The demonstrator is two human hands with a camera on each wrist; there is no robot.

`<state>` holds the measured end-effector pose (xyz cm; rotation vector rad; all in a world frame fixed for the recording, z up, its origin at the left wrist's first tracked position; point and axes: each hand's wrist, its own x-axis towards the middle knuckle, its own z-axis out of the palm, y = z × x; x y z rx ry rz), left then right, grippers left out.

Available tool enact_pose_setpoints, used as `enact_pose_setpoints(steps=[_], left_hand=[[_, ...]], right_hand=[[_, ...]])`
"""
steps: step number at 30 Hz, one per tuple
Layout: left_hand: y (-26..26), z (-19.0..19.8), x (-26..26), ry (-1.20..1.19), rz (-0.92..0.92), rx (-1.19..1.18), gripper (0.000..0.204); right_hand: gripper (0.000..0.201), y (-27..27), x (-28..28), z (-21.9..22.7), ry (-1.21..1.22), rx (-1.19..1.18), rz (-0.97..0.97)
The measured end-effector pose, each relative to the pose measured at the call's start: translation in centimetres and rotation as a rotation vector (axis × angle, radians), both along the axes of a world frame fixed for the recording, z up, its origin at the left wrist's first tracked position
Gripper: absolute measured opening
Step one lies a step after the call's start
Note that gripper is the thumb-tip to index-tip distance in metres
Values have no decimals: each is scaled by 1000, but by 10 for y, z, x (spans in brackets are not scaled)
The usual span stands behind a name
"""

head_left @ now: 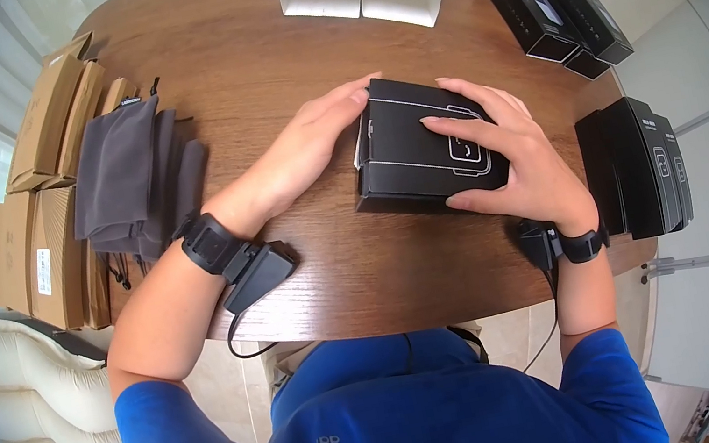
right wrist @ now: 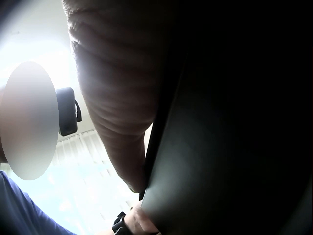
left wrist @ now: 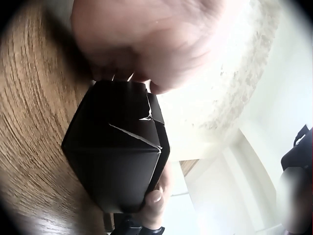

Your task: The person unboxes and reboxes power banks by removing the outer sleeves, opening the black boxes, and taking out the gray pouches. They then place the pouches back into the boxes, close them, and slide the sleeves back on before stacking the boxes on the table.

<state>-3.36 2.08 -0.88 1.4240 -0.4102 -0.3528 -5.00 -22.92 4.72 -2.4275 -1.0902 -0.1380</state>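
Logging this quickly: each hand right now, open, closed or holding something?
Left hand: touching the left end of the black box; grip can't be told.
Right hand: holding that box, spread across its top.

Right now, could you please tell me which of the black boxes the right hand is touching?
The central black box, lying beneath the right hand; the other black boxes sit farther right, with no hand on them.

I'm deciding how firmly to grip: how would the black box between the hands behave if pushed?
The box is probably fairly stiff: its faces look flat and its edges crisp. It should slide rather than roll or tip, as it seems to lie on a broad face. Pale lines mark one end's seams, so that end might give slightly.
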Motion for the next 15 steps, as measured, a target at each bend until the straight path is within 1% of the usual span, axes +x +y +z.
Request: enact_pose_setpoints(steps=[6, 9, 11, 15], left_hand=[[0, 2, -1, 2, -2, 83, 53], [3, 0, -1, -45, -31, 148, 56], [4, -5, 0, -189, 31, 348, 56], [6, -3, 0, -248, 25, 407, 56]], right_hand=[[63, 0, 0, 0, -6, -4, -4], [62, 0, 0, 0, -5, -12, -4], [61, -1, 0, -2, -7, -31, 5], [60, 0, 0, -1, 14, -40, 1]])
